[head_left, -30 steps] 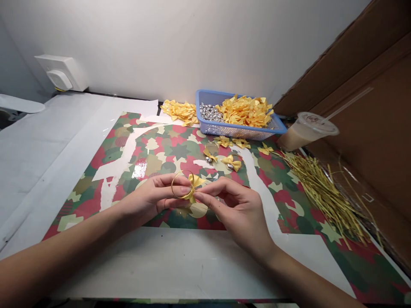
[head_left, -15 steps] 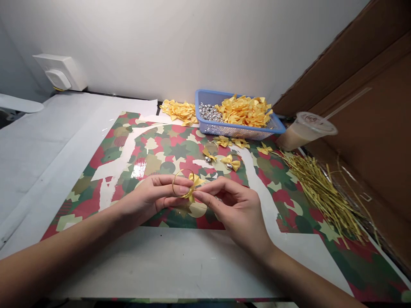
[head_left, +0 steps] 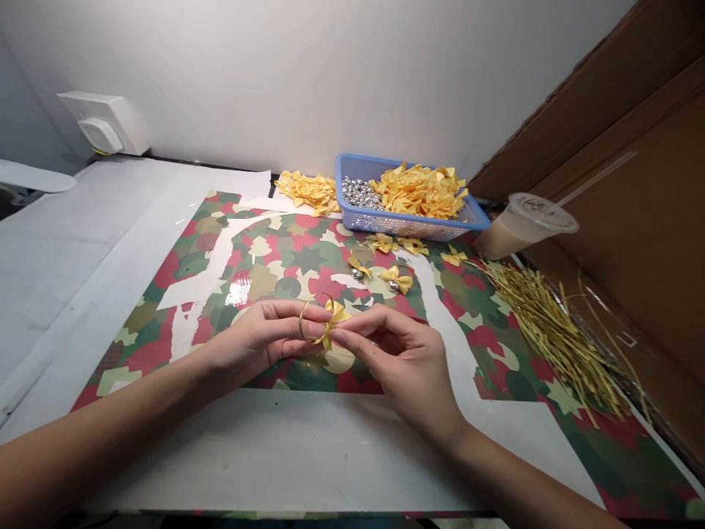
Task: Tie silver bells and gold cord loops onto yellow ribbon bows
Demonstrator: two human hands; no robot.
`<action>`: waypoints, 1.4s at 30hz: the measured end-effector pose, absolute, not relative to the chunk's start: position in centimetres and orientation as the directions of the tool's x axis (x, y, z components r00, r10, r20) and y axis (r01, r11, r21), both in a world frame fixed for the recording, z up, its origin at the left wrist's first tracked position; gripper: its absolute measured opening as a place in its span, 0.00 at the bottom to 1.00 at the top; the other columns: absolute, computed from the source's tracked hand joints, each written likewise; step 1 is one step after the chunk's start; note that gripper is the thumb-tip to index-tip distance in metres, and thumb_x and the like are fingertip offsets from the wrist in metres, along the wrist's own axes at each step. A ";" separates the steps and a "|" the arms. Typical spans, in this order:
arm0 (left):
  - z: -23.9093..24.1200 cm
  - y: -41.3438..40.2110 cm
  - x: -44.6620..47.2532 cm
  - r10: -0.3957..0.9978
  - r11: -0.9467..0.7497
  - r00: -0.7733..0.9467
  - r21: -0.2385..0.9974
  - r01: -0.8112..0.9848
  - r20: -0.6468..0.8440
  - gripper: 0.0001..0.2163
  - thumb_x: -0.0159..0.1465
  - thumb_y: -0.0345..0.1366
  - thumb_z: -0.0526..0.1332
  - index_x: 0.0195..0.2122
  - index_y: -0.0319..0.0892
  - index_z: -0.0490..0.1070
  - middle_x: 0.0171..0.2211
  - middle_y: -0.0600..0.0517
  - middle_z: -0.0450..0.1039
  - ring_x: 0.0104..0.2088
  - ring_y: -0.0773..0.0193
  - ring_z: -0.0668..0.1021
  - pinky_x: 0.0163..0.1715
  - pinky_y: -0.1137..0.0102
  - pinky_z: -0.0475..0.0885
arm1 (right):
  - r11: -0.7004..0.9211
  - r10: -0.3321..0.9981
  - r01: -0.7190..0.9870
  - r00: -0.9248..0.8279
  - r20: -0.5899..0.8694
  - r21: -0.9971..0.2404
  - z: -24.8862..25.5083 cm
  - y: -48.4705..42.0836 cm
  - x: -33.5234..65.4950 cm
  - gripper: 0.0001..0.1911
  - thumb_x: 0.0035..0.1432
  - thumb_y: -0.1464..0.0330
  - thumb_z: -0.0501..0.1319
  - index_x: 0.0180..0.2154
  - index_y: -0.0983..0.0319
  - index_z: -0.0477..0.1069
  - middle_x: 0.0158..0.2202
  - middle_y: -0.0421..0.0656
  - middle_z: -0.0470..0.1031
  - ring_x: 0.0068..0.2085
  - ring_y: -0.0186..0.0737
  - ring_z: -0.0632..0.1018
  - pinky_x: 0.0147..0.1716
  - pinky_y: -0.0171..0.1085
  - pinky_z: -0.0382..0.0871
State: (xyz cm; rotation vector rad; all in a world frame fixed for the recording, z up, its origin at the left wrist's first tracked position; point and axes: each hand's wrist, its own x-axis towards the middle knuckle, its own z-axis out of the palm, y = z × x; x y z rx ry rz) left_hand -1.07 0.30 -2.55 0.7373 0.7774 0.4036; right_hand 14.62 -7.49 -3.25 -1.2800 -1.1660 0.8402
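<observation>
Gold loop — narrower now, bow still pinched

Yellow bow, gold wire loop, many-coloured sheet.
The sheet mixes red, dark green, olive and cream in stars, rounds and tree shapes (its torn strips show plain white). The basket is blue, its small balls silver, its heaped bows yellow; the stick-like bundle is greenish gold, the cardboard brown.
</observation>
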 end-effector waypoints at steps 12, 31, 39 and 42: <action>-2.4 0.2 -1.1 0.516 0.717 0.699 0.696 -0.036 -0.495 0.08 0.43 0.32 0.74 0.26 0.42 0.80 0.27 0.56 0.80 0.31 0.72 0.80 0.34 0.82 0.75 | 0.127 0.959 -0.013 0.259 0.119 -0.992 -3.2 -7.7 14.3 0.03 0.48 0.70 0.68 0.25 0.60 0.75 0.22 0.37 0.76 0.24 0.32 0.75 0.23 0.30 0.72; -2.6 0.1 -1.1 0.491 0.741 0.712 0.670 -0.038 -0.502 0.08 0.46 0.29 0.72 0.28 0.41 0.80 0.28 0.54 0.81 0.31 0.70 0.80 0.34 0.81 0.74 | 0.058 0.961 -0.146 0.275 0.016 -0.988 -3.1 -7.5 14.3 0.14 0.41 0.67 0.73 0.24 0.60 0.67 0.19 0.32 0.70 0.20 0.27 0.71 0.20 0.27 0.69; -2.4 0.2 -1.1 0.529 0.732 0.678 0.679 -0.059 -0.510 0.07 0.44 0.29 0.72 0.26 0.41 0.79 0.29 0.54 0.80 0.33 0.69 0.78 0.37 0.78 0.72 | 0.062 0.978 -0.056 0.202 0.049 -0.997 -3.1 -7.6 14.8 0.07 0.46 0.67 0.70 0.25 0.60 0.73 0.23 0.37 0.76 0.24 0.30 0.75 0.21 0.28 0.71; -2.4 0.3 -1.2 0.546 0.722 0.667 0.688 -0.068 -0.507 0.09 0.43 0.30 0.73 0.27 0.41 0.79 0.30 0.53 0.80 0.35 0.67 0.78 0.39 0.76 0.72 | 0.087 0.978 0.062 0.187 0.097 -0.994 -3.2 -7.8 15.1 0.04 0.50 0.68 0.67 0.26 0.60 0.74 0.25 0.38 0.77 0.24 0.31 0.75 0.18 0.28 0.68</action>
